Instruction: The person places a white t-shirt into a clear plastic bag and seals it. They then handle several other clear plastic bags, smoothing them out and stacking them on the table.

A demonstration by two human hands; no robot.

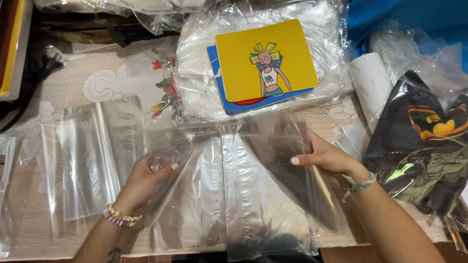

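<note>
1. The left hand [146,182] pinched the left edge of a clear plastic bag [234,190].
2. The right hand [326,158] pinched its right edge.
3. Just beyond the fingers lay a yellow cartoon card [265,58] on stacked bags [195,73].

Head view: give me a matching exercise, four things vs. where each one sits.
Things:
1. yellow cartoon card
2. dark bagged garment
3. clear bag
4. flat spare bag

Places:
A. far right of the table
B. held between left hand and right hand
C. top centre, on a pile of plastic bags
D. lying left of the left hand

Pairs: 1-C, 2-A, 3-B, 4-D
</note>
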